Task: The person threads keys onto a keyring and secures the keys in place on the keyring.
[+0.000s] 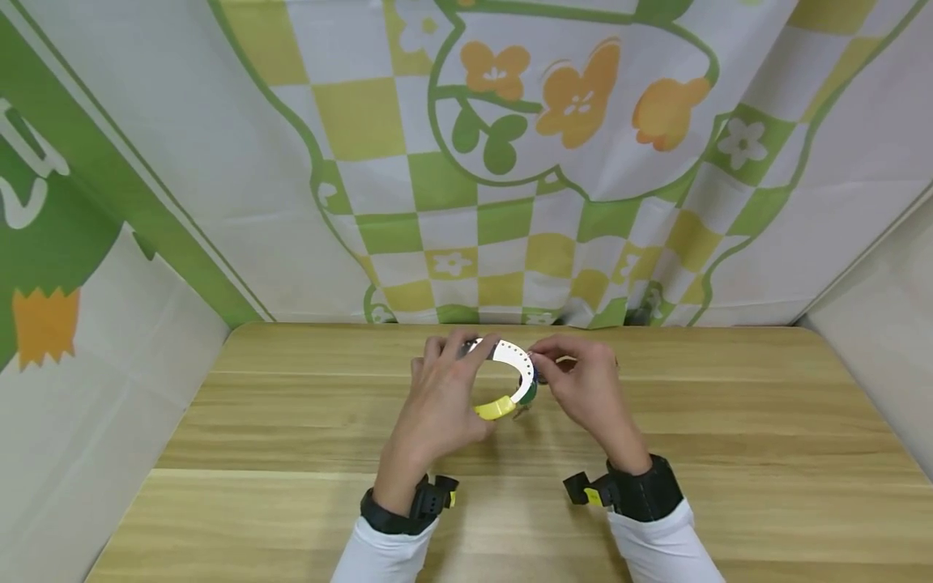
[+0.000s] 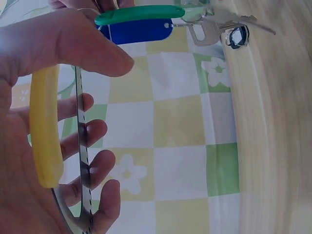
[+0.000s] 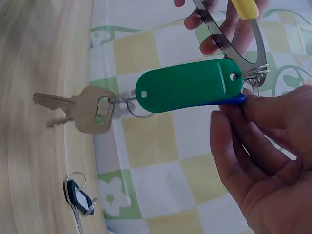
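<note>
Checked cloth hung behind a wooden table; mid-frame, the left hand gripped a ring, the right hand at its right edge. By the left wrist view, upper centre, a green tag and key hung beside it; a slack pinch, I judged, could have dropped them. By the right wrist view, the right hand pinched a blue tag, left of its palm.
</note>
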`<state>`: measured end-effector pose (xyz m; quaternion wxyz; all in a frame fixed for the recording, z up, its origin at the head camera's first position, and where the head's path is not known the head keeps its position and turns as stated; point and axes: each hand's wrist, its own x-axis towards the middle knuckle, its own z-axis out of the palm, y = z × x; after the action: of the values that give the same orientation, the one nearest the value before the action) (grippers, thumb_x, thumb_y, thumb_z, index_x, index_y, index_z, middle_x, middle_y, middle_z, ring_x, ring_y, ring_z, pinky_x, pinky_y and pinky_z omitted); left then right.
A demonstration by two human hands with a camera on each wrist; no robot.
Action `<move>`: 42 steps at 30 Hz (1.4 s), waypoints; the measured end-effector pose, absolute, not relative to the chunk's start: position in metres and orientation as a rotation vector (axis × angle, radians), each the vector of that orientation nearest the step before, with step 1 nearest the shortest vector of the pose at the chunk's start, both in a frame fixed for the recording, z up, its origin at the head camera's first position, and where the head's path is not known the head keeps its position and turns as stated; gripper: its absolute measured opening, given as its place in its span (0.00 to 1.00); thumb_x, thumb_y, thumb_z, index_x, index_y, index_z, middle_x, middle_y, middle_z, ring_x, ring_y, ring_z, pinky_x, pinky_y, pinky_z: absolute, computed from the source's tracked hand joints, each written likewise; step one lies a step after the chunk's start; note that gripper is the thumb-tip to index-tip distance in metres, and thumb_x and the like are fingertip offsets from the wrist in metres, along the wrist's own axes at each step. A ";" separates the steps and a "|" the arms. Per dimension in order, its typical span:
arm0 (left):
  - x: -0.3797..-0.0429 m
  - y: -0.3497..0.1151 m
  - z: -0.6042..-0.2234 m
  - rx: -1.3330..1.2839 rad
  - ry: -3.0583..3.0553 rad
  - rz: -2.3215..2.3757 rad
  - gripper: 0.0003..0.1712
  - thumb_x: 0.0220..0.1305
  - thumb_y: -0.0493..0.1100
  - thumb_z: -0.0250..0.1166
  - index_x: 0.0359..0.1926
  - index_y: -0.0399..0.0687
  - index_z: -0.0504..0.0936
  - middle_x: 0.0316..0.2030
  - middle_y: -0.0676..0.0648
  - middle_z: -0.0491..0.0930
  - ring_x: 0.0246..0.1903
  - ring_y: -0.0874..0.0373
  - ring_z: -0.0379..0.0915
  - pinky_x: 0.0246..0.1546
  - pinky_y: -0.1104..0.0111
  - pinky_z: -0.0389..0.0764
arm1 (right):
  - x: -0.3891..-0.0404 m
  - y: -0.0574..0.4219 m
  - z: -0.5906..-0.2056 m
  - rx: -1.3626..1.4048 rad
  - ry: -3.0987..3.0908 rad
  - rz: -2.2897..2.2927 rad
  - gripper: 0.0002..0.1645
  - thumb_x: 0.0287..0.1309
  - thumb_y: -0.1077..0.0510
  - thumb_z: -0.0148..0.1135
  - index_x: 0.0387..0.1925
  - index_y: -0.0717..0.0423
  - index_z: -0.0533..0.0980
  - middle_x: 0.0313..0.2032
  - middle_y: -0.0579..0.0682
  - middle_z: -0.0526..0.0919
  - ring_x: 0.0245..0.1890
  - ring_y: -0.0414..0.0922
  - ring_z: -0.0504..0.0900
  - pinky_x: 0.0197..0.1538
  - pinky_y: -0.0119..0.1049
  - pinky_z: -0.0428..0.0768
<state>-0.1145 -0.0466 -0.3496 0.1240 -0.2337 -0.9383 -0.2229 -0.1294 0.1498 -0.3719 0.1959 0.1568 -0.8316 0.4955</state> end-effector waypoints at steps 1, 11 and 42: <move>-0.114 -0.046 -0.349 -0.679 -2.735 -0.659 0.54 0.23 0.49 0.75 0.62 0.61 0.68 0.57 0.51 0.64 0.52 0.48 0.59 0.41 0.52 0.64 | -0.129 0.150 -0.372 0.430 -2.314 1.429 0.04 0.51 0.59 0.63 0.31 0.54 0.81 0.26 0.43 0.81 0.26 0.39 0.80 0.29 0.34 0.77; -0.114 -0.046 -0.348 -0.682 -2.741 -0.724 0.55 0.23 0.50 0.76 0.63 0.62 0.67 0.57 0.51 0.64 0.51 0.50 0.58 0.40 0.57 0.62 | -0.120 0.144 -0.354 0.500 -2.176 1.437 0.04 0.47 0.69 0.63 0.29 0.61 0.81 0.26 0.52 0.82 0.25 0.44 0.80 0.32 0.37 0.77; -0.116 -0.051 -0.348 -0.688 -2.739 -0.775 0.53 0.24 0.52 0.76 0.62 0.62 0.68 0.57 0.52 0.64 0.51 0.50 0.57 0.41 0.57 0.62 | -0.129 0.156 -0.373 0.748 -2.343 1.511 0.07 0.61 0.64 0.50 0.40 0.55 0.72 0.37 0.47 0.76 0.37 0.47 0.76 0.35 0.35 0.75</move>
<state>-0.1157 -0.0509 -0.3477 0.1065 -0.2338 -0.9299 -0.2632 -0.1292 0.1558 -0.3733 0.1273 0.2569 -0.8052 0.5191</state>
